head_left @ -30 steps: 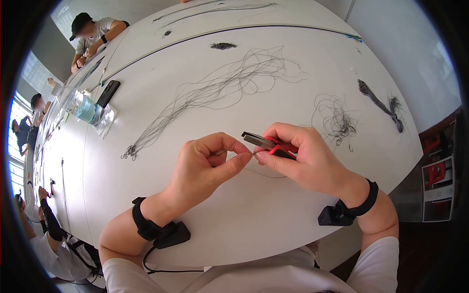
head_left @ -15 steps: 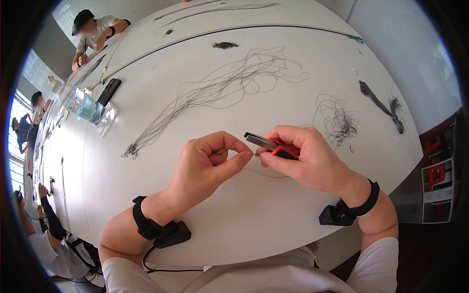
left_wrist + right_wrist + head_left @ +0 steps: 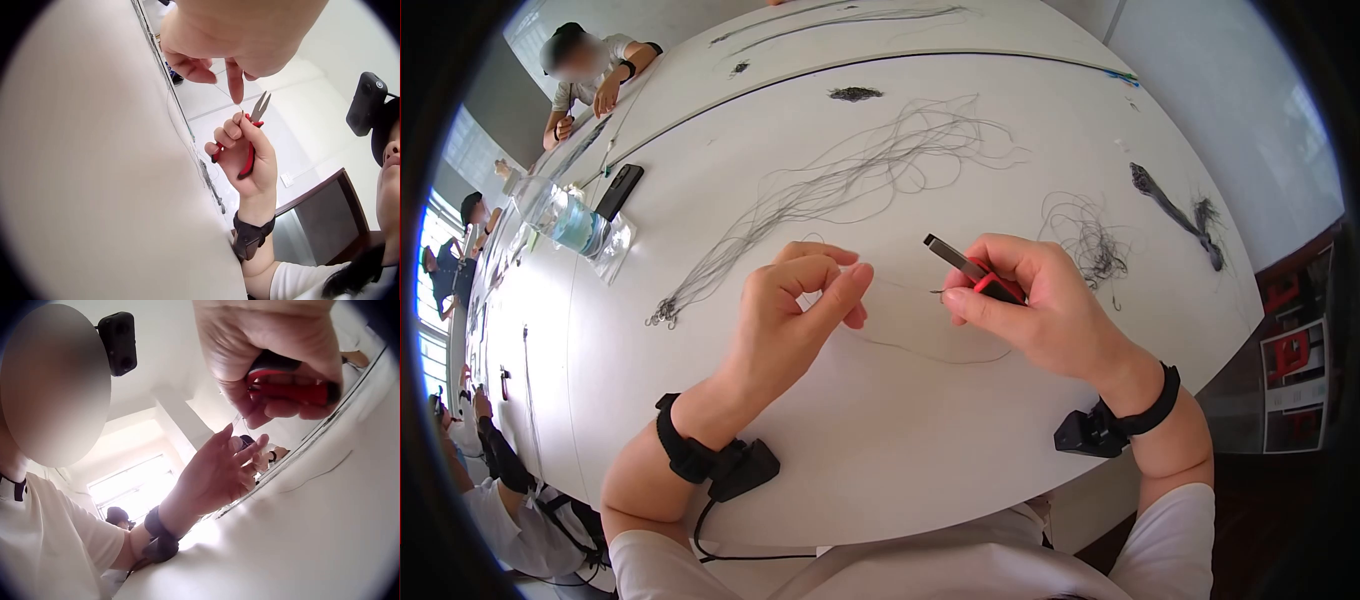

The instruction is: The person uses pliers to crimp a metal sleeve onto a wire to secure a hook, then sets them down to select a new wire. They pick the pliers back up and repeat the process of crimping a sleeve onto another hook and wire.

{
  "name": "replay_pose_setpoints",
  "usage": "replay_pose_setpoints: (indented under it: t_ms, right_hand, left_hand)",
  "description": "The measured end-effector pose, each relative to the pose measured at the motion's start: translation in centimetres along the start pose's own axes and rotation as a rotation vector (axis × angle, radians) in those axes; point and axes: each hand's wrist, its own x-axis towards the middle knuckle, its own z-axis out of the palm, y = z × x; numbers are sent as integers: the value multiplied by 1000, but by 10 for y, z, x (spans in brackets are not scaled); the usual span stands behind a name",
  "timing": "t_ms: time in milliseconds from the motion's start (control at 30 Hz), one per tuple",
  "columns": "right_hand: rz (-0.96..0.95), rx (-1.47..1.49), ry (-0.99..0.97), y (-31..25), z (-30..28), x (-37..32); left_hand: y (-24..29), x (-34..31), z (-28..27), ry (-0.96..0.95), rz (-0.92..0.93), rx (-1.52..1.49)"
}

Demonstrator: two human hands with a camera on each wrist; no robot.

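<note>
My right hand (image 3: 1040, 305) holds long-nose pliers (image 3: 953, 257) with red and black handles in its palm, jaws pointing up and left. Between thumb and index fingertip it also pinches a small dark fish hook (image 3: 937, 291), tied to a thin line. That fishing line (image 3: 920, 353) runs left toward the other hand and loops over the white table. My left hand (image 3: 785, 305) is held apart on the left, thumb and fingers loosely spread. In the left wrist view, the pliers (image 3: 261, 107) have their tips slightly parted above the right fist.
A long bundle of hooked lines (image 3: 775, 210) stretches across the table (image 3: 880, 440). Tangled line (image 3: 1100, 250) and a dark bundle (image 3: 1165, 200) lie to the right, a dark pile (image 3: 856, 94) farther back. A bottle (image 3: 565, 220) and phone (image 3: 620, 190) are left; other people sit beyond.
My hands have come apart. The left hand has moved left and its fingers have spread from the line; the right has shifted slightly right and up with the pliers and hook.
</note>
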Motion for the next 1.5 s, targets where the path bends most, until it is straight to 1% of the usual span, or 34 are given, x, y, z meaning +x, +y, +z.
replay_pose_setpoints:
  t_ms: [67, 100, 167, 200, 267, 300, 333, 400, 467, 533, 667, 867, 1033, 1167, 1233, 1267, 1333, 1367, 1500]
  right_hand:
    - [-7, 30, -10, 1, 0, 1]
    - [1, 48, -15, 1, 0, 1]
    - [9, 67, -21, 3, 0, 1]
    - [-2, 73, -33, 4, -1, 1]
    - [-14, 80, -44, 3, 0, 1]
    - [12, 78, -53, 0, 1, 1]
    - [38, 75, -63, -2, 1, 1]
    - [20, 123, -67, 3, 7, 1]
    - [1, 168, -74, 5, 10, 2]
    - [47, 172, -104, 4, 10, 2]
    - [55, 188, -118, 4, 11, 2]
    - [103, 195, -158, 1, 9, 2]
    - [147, 281, -218, 1, 8, 2]
    - [115, 288, -208, -1, 3, 4]
    - [16, 155, -2, 11, 0, 9]
    - [10, 152, -1, 12, -2, 9]
    - [-273, -600, 184, 13, -7, 10]
    - [-353, -585, 200, 16, -6, 10]
    - [-423, -616, 170, 13, -3, 8]
  left_hand:
    - [17, 1, -6, -28, -330, 135]
    - [19, 0, -6, -28, -330, 135]
    - [22, -3, -3, -10, -39, 480]
    - [23, -2, 0, -9, -39, 481]
    - [24, -1, 5, 132, 319, 480]
    - [24, -2, 3, 91, 335, 462]
    - [26, -4, 3, 91, 336, 463]
    - [31, -10, 6, 33, 292, 397]
    - [25, -9, 11, 64, 289, 342]
    - [23, -9, 11, 14, 233, 305]
    - [22, -9, 12, 2, 237, 269]
    - [18, -8, 13, 11, 296, 276]
    - [15, -7, 12, -16, 315, 224]
    - [18, -9, 11, -8, 288, 194]
    - [15, -9, 10, 20, 255, 103]
    - [15, -9, 9, 23, 261, 106]
    - [14, -8, 8, 61, 222, 48]
    - [13, -7, 7, 64, 226, 50]
    - [11, -7, 8, 57, 241, 32]
